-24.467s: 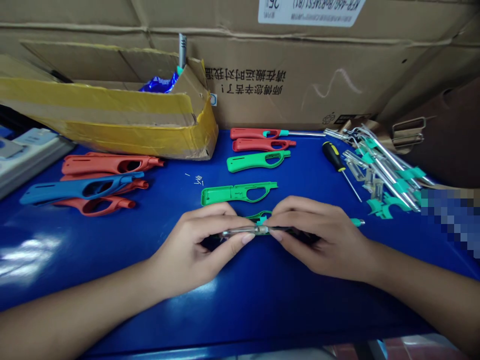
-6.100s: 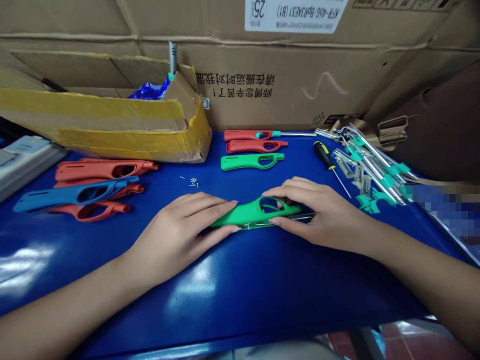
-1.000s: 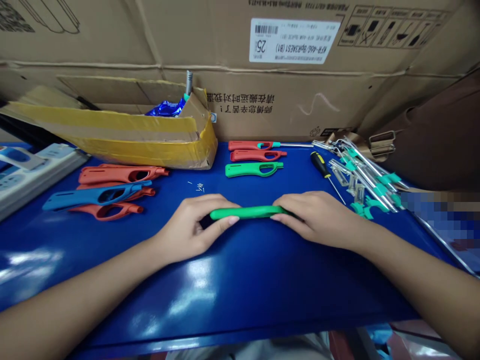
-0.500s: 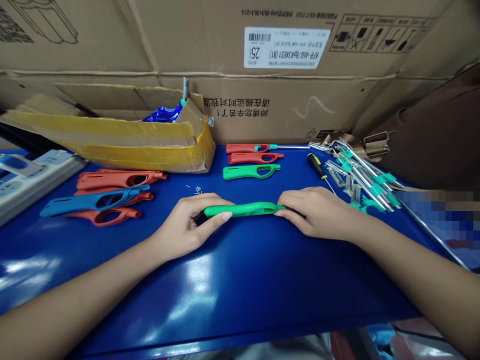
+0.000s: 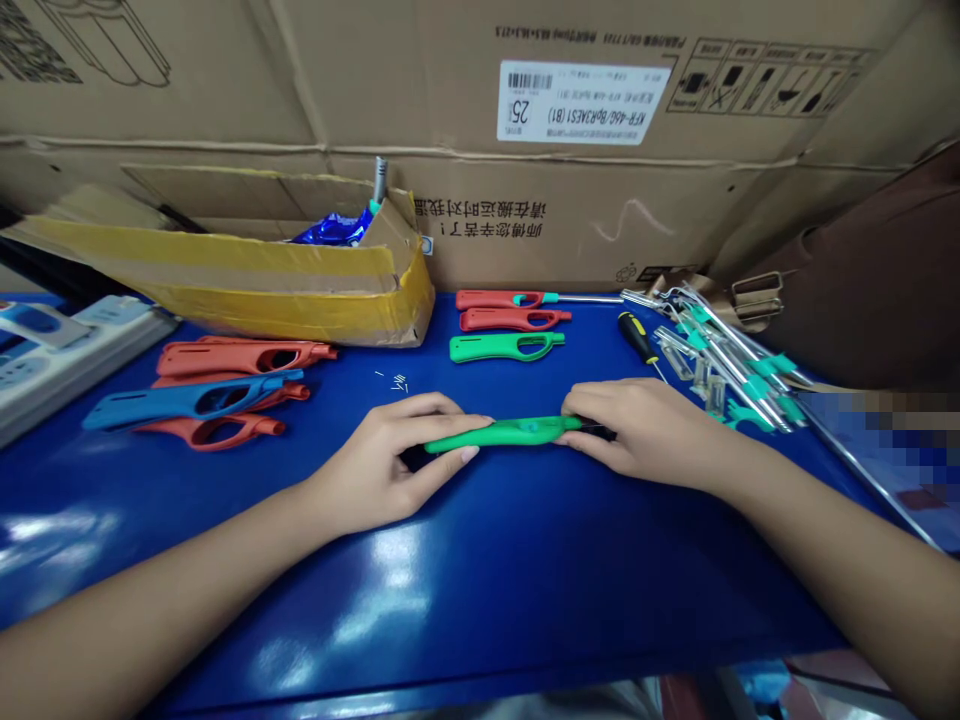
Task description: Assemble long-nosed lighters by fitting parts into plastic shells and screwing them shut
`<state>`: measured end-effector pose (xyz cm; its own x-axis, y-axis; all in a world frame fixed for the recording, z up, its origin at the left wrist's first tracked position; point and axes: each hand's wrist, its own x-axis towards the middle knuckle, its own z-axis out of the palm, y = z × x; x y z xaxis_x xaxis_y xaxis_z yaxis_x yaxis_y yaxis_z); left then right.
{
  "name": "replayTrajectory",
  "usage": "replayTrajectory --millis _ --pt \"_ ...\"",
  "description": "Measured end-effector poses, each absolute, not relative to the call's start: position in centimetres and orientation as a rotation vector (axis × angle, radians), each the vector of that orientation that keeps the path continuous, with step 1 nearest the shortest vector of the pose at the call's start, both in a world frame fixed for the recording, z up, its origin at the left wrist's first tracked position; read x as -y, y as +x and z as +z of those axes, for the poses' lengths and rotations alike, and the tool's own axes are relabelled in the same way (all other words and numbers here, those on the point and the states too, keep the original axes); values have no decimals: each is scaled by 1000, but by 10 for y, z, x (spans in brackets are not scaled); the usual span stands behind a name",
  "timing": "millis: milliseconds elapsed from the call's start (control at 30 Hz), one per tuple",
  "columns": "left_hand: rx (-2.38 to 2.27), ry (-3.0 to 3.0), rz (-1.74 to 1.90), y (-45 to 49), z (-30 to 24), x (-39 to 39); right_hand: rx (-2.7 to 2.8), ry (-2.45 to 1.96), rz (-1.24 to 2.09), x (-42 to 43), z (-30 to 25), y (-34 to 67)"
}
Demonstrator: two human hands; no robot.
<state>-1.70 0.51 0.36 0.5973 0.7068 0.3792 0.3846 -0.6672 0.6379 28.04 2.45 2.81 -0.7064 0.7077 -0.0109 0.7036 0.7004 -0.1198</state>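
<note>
A green lighter casing (image 5: 499, 434) lies level between my two hands, just above the blue table. Its rear end is pinched between the thumb and fingers of my left hand (image 5: 397, 455). My right hand (image 5: 637, 430) grips the narrow nozzle end, whose tip the fingers cover. Behind them rest another green casing (image 5: 480, 348), a red casing (image 5: 487, 319) and a red lighter (image 5: 491, 299) with a metal tube. To the left lie several orange-red casings (image 5: 217, 357) and a blue casing (image 5: 165, 401).
A taped cardboard box (image 5: 300, 300) stands at the back left, beside a white power strip (image 5: 75, 355). A black-and-yellow screwdriver (image 5: 636, 335) and several metal tubes with teal parts (image 5: 739, 365) lie at the right. A large carton (image 5: 585, 215) rises behind the blue table (image 5: 480, 590).
The green casing has turned in my hands, so its trigger opening shows less. Both hands sit slightly lower and farther right in view, with the whole scene shifted a little.
</note>
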Motion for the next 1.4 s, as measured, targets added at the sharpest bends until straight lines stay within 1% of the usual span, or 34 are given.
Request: replayTrajectory --millis 167,400,567,967,1100,1400 --pt "-891 2418 817 -19 3 -4 2812 -1291 225 -26 36 286" --pt "-1073 2477 731 -19 5 -8 2834 -1519 250 -33 51 311" --pt "-1138 2499 677 -17 5 -7 2832 -1560 317 -35 50 328" --pt "-1153 2552 603 -16 4 -6 2789 -1683 259 -37 44 347" --pt "-1141 2555 625 -17 0 -8 2808 -1766 160 -37 46 346" --pt "-1078 2502 653 -18 0 -10 2920 -1356 143 -33 48 311"
